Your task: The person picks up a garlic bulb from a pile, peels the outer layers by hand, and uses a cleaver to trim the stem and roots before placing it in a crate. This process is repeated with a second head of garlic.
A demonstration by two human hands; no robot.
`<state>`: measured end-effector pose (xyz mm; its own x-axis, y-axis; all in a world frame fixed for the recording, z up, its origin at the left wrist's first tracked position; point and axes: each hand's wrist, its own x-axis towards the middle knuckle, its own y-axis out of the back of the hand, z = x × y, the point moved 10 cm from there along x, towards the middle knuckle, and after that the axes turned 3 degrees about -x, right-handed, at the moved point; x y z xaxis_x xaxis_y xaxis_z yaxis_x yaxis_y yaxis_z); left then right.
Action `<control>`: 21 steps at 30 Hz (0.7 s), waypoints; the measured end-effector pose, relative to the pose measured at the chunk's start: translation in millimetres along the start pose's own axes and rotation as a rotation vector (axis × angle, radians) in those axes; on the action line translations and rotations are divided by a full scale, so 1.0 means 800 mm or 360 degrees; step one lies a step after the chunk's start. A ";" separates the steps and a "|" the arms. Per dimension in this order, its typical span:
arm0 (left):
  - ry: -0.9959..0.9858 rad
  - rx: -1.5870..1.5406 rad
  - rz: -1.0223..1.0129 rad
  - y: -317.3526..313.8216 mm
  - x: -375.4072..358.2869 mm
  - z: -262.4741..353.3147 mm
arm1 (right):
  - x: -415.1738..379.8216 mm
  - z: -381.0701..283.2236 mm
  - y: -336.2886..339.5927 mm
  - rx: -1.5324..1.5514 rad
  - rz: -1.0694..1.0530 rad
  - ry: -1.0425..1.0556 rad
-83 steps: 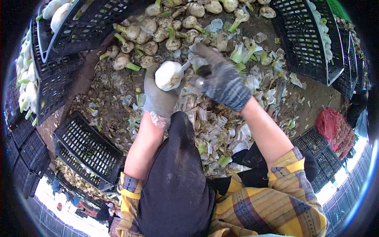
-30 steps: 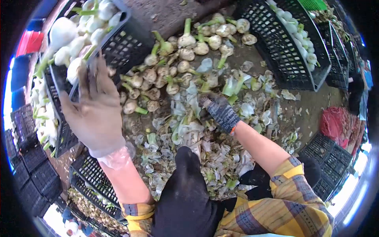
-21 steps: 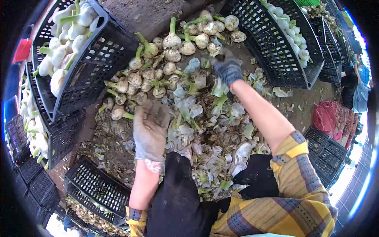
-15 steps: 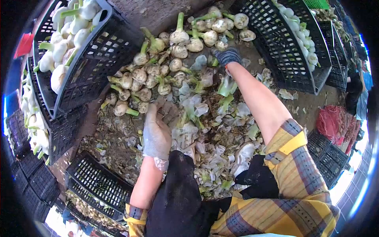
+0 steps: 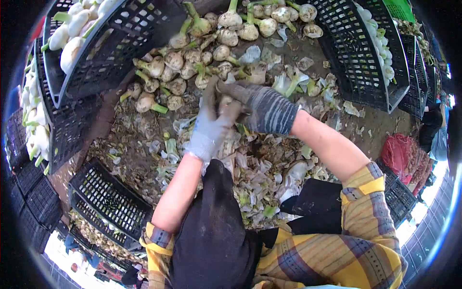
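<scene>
My left hand (image 5: 211, 123), in a pale glove with soil-stained fingers, is closed around a garlic bulb (image 5: 225, 100) in front of my knees. My right hand (image 5: 262, 106), in a dark striped glove, meets it from the right with its fingers bent over the same bulb. Motion blur and the gloves hide most of the bulb, and its stem cannot be made out. Just beyond my hands lies a heap of soil-covered garlic bulbs (image 5: 174, 60) with green stem stubs. Peeled skins and leaf scraps (image 5: 260, 178) cover the ground beneath my hands.
At the left, a tilted black crate (image 5: 120, 43) holds clean white garlic bulbs (image 5: 72, 50). Another black crate (image 5: 356, 53) with white bulbs stands at the right. A low black crate (image 5: 110, 200) sits near my left elbow. Red netting (image 5: 400, 154) lies at the far right.
My right hand has come back from the far bulbs toward me and joined my left hand. The left has moved slightly up and right. Both now close around a bulb.
</scene>
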<state>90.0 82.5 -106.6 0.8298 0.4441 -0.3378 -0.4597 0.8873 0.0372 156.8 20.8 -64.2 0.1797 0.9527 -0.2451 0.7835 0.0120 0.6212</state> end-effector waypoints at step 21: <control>0.0134 -0.0001 0.0526 0.042 -0.045 0.024 | -0.032 0.031 -0.076 0.1153 0.0545 -0.0871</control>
<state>50.4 98.9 -75.2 0.6068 0.6960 -0.3840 -0.6998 0.6968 0.1571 119.4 -11.4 -113.8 0.5744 0.5948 -0.5624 0.7809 -0.6041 0.1587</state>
